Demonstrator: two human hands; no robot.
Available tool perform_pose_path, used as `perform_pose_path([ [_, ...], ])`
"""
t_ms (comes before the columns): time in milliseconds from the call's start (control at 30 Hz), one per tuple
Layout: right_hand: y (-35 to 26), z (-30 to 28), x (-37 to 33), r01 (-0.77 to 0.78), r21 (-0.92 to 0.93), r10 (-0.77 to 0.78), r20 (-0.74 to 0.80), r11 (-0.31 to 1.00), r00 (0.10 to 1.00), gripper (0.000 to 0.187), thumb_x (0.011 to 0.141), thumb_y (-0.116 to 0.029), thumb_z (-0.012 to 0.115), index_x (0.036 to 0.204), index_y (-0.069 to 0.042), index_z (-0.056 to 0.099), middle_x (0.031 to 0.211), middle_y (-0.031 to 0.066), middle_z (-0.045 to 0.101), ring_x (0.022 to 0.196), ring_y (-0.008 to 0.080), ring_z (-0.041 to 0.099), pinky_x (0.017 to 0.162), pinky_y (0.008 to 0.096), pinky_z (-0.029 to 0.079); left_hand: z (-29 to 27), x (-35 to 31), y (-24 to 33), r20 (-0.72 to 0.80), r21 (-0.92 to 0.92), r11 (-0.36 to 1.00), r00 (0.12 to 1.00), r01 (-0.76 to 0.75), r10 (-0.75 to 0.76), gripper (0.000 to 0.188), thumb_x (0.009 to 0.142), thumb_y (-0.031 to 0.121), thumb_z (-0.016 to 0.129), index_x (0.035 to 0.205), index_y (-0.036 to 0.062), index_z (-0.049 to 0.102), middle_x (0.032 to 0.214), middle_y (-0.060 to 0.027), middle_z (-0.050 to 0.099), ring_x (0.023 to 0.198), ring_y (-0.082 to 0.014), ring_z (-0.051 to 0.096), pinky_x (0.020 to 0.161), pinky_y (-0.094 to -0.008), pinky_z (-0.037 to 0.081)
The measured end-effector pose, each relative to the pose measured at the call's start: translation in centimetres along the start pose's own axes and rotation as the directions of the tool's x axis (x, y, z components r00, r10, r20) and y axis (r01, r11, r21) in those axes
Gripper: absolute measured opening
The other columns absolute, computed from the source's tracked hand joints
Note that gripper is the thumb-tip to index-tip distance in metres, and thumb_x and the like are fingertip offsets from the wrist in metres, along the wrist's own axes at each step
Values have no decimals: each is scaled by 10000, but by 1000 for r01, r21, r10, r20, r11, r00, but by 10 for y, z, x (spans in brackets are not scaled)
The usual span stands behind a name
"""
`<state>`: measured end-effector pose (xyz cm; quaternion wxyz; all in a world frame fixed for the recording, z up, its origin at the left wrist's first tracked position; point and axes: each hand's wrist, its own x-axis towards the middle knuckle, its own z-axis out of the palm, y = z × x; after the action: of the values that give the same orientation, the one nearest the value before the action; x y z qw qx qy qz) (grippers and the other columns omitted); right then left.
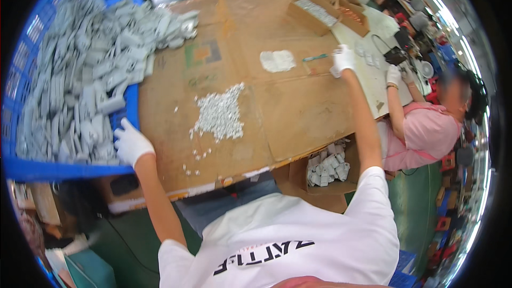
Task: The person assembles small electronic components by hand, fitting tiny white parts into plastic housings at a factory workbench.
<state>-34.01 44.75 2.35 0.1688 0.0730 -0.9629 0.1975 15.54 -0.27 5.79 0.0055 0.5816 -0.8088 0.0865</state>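
Note:
My left hand (133, 144), in a white glove, is at the inner corner of a big blue crate (64, 170), beside its near right edge. Its fingers are apart with nothing seen in them. Grey plastic housings (101, 74) fill the crate and spill over its far right side. My right hand (343, 60), also gloved, is at the right edge of the cardboard-covered table (298, 112). Its fingers look loosely bent and apart, and no held thing shows. Just left of it lies a thin teal tool (314, 57). A heap of small silvery pieces (220, 113) lies mid-table.
A folded white cloth (277, 61) lies beyond the heap. Cardboard boxes of small parts (314, 15) stand at the far right. Below the table edge, a carton holds white parts (328, 168). A co-worker in pink (426, 133) works at the white side table (376, 82) on the right.

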Motion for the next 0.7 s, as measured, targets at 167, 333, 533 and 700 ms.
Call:
perform_pose_path([
  [167,26,-17,-2,-2,-534,-71,-117,845,991,232,902,-205,612,1090,-71,625,1037,201,656,930,388,665,754,476,562,14,-9,5,-20,47,999,1000,-23,24,139,1001,140,473,1113,101,545,1004,-111,640,917,-283,699,633,-458,595],
  [333,-110,-16,-103,658,-69,-661,-137,749,738,133,816,-71,624,940,-86,667,915,144,642,831,334,645,723,429,534,22,-6,-14,-144,66,987,977,-148,156,89,972,127,541,1050,99,573,982,-100,624,900,-260,689,660,-384,600],
  [533,-218,-9,-273,564,595,-764,140,573,629,34,865,-125,637,897,-124,646,902,87,632,841,299,653,738,405,542,20,-3,32,-386,-293,761,800,-579,460,348,905,259,667,1206,100,592,993,-138,634,919,-295,656,774,-425,545],
  [700,-230,-2,-274,369,641,-625,227,673,747,28,873,-120,644,893,-100,645,927,86,638,863,313,650,738,407,529,38,-5,43,-291,-267,735,779,-623,555,528,886,353,684,1326,88,560,1100,-122,628,989,-309,625,803,-437,513],
])
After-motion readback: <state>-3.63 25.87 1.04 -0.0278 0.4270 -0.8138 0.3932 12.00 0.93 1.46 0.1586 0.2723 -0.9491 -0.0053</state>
